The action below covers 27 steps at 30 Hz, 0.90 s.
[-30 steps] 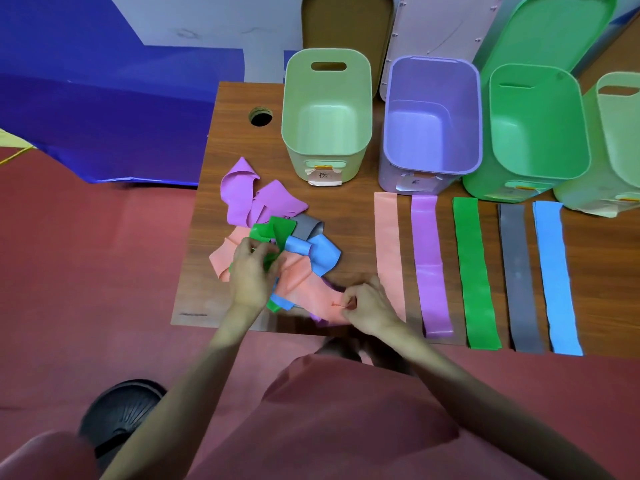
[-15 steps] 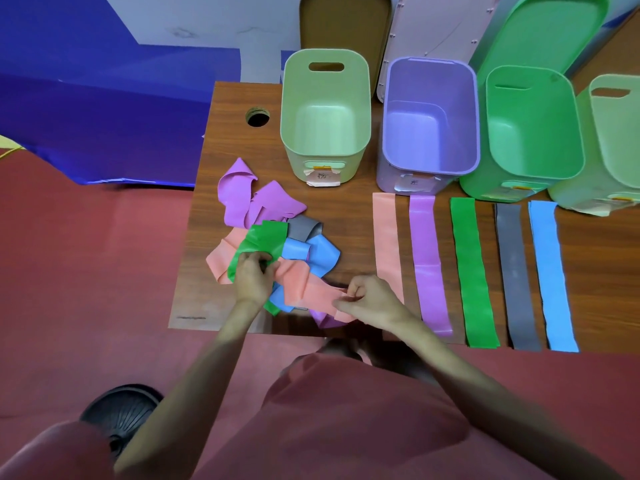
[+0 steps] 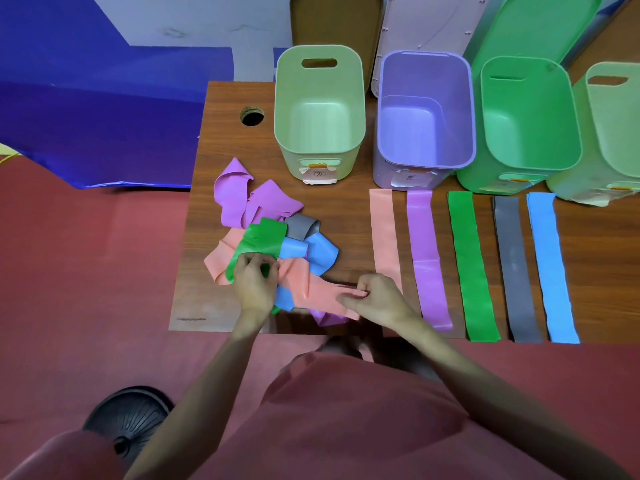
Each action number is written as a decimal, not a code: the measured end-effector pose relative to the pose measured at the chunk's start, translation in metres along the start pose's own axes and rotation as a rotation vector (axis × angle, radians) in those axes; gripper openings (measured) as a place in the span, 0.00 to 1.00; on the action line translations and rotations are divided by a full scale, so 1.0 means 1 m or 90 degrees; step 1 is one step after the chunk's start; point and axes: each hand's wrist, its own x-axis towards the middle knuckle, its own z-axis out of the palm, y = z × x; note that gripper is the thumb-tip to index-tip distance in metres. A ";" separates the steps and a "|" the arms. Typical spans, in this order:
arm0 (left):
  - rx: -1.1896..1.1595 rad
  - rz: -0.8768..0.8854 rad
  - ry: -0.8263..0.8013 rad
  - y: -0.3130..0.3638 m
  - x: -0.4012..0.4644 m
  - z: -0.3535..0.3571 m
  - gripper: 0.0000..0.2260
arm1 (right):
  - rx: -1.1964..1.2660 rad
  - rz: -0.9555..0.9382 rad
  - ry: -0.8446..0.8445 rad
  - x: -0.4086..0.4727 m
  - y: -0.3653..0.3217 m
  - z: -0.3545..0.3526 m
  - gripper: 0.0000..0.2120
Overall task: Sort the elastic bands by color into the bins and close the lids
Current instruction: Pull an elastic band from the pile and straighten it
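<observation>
A tangled pile of elastic bands lies on the table's left: purple, green, grey, blue and pink. My left hand pinches the green band in the pile. My right hand pinches the right end of the pink band, which stretches between the two hands. Five bands lie flat in a row to the right: pink, purple, green, grey, blue. Behind them stand open bins: pale green, purple, green, pale green.
Lids lean upright behind the bins: brown, pinkish white, green. The wooden table has a round hole at its far left. A black stool base stands on the red floor by my left knee.
My right hand has drawn the pink band's end to the right, pulling it out of the pile. The green band has unfolded wider under my left hand.
</observation>
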 end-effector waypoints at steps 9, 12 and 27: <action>-0.219 0.002 0.157 0.047 0.010 -0.023 0.02 | 0.068 0.018 0.049 -0.006 0.018 -0.021 0.15; -0.235 0.030 0.178 0.058 0.028 -0.025 0.03 | 0.223 0.031 0.058 -0.011 0.034 -0.036 0.07; -0.217 0.130 0.028 0.085 0.053 0.006 0.04 | 0.497 0.045 0.156 -0.036 0.068 -0.072 0.18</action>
